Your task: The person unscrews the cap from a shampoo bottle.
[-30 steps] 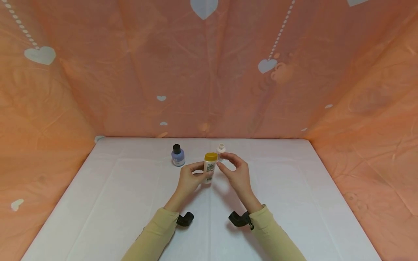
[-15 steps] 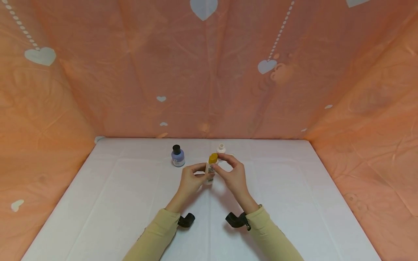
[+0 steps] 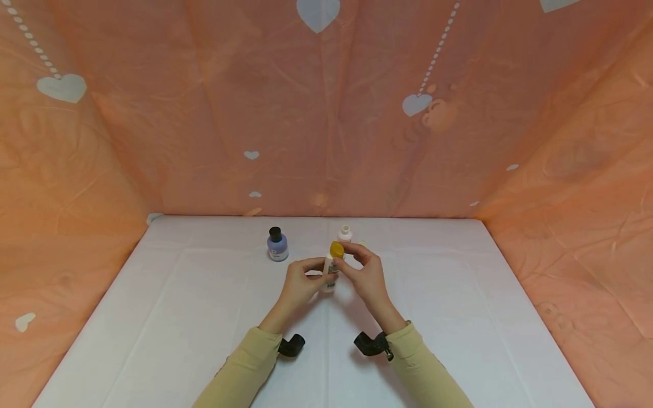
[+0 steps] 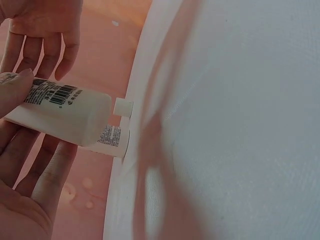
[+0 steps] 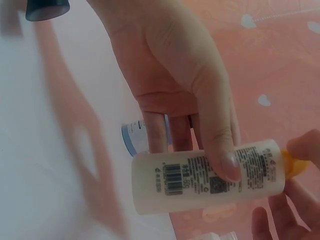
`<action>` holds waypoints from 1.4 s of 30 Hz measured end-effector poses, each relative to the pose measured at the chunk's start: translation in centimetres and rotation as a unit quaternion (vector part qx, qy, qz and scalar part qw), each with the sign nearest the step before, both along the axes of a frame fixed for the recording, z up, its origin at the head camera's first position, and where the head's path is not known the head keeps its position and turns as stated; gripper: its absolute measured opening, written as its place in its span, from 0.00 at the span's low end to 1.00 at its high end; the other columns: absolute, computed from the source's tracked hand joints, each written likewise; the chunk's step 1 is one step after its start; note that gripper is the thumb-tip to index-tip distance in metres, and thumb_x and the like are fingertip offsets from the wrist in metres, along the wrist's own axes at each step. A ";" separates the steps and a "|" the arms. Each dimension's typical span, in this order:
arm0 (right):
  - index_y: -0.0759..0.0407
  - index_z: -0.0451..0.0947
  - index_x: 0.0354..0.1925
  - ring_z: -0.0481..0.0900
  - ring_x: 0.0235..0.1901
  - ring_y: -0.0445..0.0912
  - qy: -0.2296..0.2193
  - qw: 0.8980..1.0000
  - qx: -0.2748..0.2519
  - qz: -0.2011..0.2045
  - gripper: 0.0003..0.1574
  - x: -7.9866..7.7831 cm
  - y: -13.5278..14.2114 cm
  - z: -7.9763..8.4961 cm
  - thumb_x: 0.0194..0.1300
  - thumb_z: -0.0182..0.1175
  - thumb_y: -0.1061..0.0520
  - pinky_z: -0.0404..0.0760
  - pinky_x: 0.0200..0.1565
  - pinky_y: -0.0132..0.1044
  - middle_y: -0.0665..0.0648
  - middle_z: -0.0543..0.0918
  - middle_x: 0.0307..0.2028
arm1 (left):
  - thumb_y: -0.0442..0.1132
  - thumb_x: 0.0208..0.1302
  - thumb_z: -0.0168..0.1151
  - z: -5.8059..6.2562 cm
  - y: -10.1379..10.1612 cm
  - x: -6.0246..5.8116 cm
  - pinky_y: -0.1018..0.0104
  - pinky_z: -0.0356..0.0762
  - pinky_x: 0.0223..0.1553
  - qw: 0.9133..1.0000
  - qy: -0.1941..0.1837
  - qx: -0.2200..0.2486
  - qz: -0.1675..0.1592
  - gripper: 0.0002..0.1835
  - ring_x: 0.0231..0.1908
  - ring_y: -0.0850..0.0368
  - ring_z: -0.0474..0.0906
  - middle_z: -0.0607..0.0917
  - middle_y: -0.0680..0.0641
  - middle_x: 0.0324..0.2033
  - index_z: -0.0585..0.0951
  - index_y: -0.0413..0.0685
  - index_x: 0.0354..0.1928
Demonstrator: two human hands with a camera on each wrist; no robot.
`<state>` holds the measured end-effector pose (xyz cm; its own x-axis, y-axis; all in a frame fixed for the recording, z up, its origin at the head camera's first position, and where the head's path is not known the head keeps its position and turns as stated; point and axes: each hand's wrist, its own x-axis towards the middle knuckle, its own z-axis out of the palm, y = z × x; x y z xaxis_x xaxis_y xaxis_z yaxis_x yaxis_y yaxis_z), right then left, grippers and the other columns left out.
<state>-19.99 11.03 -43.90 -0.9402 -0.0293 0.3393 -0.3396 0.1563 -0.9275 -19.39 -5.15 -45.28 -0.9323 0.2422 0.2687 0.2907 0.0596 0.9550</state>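
Observation:
My left hand (image 3: 301, 283) grips a small whitish bottle (image 3: 329, 287) between thumb and fingers, roughly upright above the table. Printed text and a barcode cover the bottle's side in the right wrist view. At its top, thumb and fingers of my right hand (image 3: 369, 277) pinch a yellow cap (image 3: 336, 250), which is tilted toward me. In the right wrist view the yellow cap (image 5: 295, 165) is partly hidden by the fingers. Just behind stands a white bottle (image 3: 345, 233) with an uncovered neck, its lower part hidden by the right hand.
A blue-purple bottle (image 3: 278, 248) with a black cap stands behind and left of the hands. A small white cap (image 4: 123, 107) lies on the table close to the white bottle. Orange cloth (image 3: 326, 130) with pale hearts rises behind the white tabletop (image 3: 194, 317).
My right hand has come in to the yellow cap and pinched it. The cap has gone from level on the bottle to tilted and shifted right. The bottle has moved slightly nearer me.

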 end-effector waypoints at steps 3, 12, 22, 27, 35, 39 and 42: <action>0.58 0.77 0.46 0.72 0.48 0.45 -0.015 1.000 -0.011 0.009 0.20 0.5 0.0 0.9 0.53 0.65 0.58 0.63 0.55 0.49 0.55 0.80 0.42 | 0.36 0.49 0.68 -0.6 0.0 -0.3 0.66 0.80 0.33 1.000 -0.009 -0.006 0.005 0.16 0.34 0.49 0.80 0.82 0.45 0.39 0.81 0.44 0.43; 0.61 0.76 0.47 0.71 0.47 0.47 -0.045 0.998 -0.029 0.034 0.18 0.6 0.2 1.0 0.56 0.61 0.62 0.64 0.55 0.50 0.56 0.79 0.44 | 0.41 0.45 0.71 -2.3 0.0 -1.2 0.68 0.79 0.35 0.999 -0.014 -0.031 0.024 0.18 0.38 0.57 0.78 0.82 0.52 0.37 0.82 0.51 0.42; 0.60 0.75 0.48 0.72 0.47 0.48 -0.059 0.996 -0.055 0.049 0.20 0.0 0.6 -0.7 0.56 0.61 0.58 0.69 0.51 0.46 0.54 0.78 0.46 | 0.41 0.46 0.70 -2.4 -0.1 -1.2 0.68 0.79 0.34 0.999 -0.014 -0.050 0.011 0.18 0.39 0.58 0.77 0.82 0.50 0.37 0.82 0.49 0.42; 0.63 0.73 0.49 0.71 0.47 0.47 -0.005 0.998 -0.058 0.029 0.23 0.0 0.5 -0.7 0.55 0.63 0.57 0.62 0.54 0.55 0.54 0.77 0.45 | 0.36 0.48 0.68 -0.5 -0.1 -0.3 0.66 0.79 0.34 0.999 -0.002 -0.050 0.016 0.17 0.39 0.54 0.77 0.82 0.46 0.37 0.81 0.43 0.43; 0.66 0.74 0.43 0.73 0.44 0.50 0.039 0.998 -0.044 -0.016 0.18 0.8 0.1 0.5 0.53 0.63 0.61 0.63 0.52 0.57 0.61 0.78 0.41 | 0.42 0.45 0.70 -1.7 -0.1 -1.3 0.67 0.78 0.32 0.993 0.013 -0.064 0.095 0.15 0.35 0.62 0.77 0.83 0.57 0.34 0.83 0.54 0.40; 0.66 0.75 0.42 0.73 0.43 0.52 0.033 0.999 -0.035 -0.019 0.16 0.8 -0.1 0.4 0.53 0.63 0.63 0.64 0.51 0.56 0.63 0.78 0.39 | 0.44 0.45 0.71 -2.3 -0.1 -1.6 0.66 0.78 0.33 0.992 0.006 -0.068 0.102 0.16 0.36 0.62 0.77 0.83 0.58 0.34 0.83 0.56 0.39; 0.60 0.76 0.42 0.74 0.42 0.48 0.027 0.999 -0.027 -0.023 0.16 0.2 0.1 -0.7 0.53 0.64 0.59 0.64 0.51 0.54 0.57 0.79 0.37 | 0.44 0.45 0.71 -2.4 0.0 -1.5 0.66 0.78 0.33 0.993 0.006 -0.067 0.100 0.16 0.36 0.62 0.77 0.83 0.57 0.34 0.83 0.55 0.40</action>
